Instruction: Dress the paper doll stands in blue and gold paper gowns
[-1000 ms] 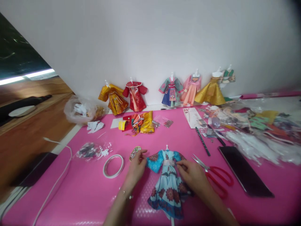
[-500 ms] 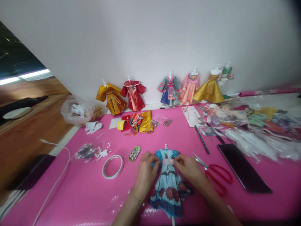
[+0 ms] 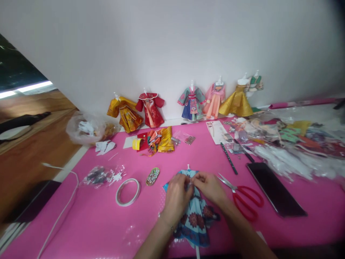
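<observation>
A small blue doll dress [image 3: 195, 219] with dark red flower patterns lies on a white stand on the pink table [image 3: 88, 223]. At its waist, my left hand [image 3: 178, 190] and my right hand [image 3: 210, 185] meet with fingertips pinched together. A bit of the pale pink sash [image 3: 191, 182] shows between them, and the rest of it is covered by my fingers. My left hand also covers part of the dress's left side. Red-handled scissors [image 3: 244, 198] lie just right of my right hand.
Left of the dress are a roll of white tape [image 3: 118, 194] and an oval tin of beads [image 3: 152, 176]. To the right lies a phone [image 3: 275, 189], with bagged fabric pieces [image 3: 296, 136] behind it. Several dressed doll stands, including a red dress [image 3: 151, 109], line the wall.
Both hands have come closer together at the middle of the dress's waist. The pale sash, stretched between them before, is now mostly hidden. The view has shifted slightly.
</observation>
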Available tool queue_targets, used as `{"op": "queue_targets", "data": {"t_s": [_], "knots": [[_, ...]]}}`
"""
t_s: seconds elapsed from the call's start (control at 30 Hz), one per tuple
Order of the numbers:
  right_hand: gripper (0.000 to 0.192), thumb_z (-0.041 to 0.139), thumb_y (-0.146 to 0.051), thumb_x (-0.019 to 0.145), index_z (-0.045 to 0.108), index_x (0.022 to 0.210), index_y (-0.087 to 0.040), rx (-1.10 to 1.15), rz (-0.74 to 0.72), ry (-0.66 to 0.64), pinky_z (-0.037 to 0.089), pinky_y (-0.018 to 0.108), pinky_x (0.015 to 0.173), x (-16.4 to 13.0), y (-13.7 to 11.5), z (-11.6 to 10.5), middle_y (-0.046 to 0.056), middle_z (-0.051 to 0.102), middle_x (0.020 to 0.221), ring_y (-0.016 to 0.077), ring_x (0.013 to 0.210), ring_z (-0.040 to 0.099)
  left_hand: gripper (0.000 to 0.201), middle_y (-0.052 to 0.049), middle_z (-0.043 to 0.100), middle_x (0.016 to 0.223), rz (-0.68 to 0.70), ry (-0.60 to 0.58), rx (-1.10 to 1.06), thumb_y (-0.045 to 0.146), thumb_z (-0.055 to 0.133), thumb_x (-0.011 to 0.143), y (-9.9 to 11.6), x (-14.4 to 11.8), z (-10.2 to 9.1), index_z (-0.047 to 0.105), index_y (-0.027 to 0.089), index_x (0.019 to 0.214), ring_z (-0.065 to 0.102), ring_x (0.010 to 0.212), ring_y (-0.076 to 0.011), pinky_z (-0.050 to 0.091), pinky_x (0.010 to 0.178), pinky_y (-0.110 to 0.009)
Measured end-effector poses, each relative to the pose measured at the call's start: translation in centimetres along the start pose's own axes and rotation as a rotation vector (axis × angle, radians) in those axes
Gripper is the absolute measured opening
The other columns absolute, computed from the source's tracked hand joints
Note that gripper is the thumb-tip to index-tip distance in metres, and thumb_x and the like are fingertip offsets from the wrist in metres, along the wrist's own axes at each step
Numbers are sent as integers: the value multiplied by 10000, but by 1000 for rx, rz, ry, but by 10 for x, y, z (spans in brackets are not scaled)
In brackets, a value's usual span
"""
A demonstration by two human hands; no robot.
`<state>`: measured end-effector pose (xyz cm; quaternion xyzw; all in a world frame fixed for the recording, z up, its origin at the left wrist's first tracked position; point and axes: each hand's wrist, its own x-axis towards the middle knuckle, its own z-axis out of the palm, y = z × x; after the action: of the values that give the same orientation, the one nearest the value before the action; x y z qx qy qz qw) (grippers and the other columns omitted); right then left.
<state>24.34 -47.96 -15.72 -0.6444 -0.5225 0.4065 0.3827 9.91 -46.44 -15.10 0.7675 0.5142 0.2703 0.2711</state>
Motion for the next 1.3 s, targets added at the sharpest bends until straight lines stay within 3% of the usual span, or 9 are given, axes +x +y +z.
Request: {"op": "queue_targets", "data": {"t_s": [0.27, 0.63, 1.3], "knots": [[334, 500, -399, 819, 710, 679, -179, 18, -53, -5, 469, 238, 600, -4, 8, -7, 23, 691, 669, 175, 652, 639, 129, 2, 596, 648, -104, 21, -161, 164, 518, 799, -8, -1, 2, 570, 184, 682, 546, 614, -155, 371, 603, -253], [105, 618, -238, 735, 714, 751, -201, -238, -57, 100, 429, 273, 632, -6, 1, 1, 24, 725, 695, 197, 663, 660, 193, 31, 543, 558, -222, 51, -356, 319, 543, 809, -17, -1, 1, 543, 187, 668, 490, 519, -128, 365, 508, -220], [136, 595, -236, 777, 716, 724, -208, -275, -18, 121, 415, 237, 590, -4, 8, 10, 20, 756, 707, 178, 665, 692, 152, 40, 545, 549, -246, 80, -441, 279, 563, 782, -15, -1, 5, 556, 185, 663, 497, 514, -120, 365, 508, -210]]}}
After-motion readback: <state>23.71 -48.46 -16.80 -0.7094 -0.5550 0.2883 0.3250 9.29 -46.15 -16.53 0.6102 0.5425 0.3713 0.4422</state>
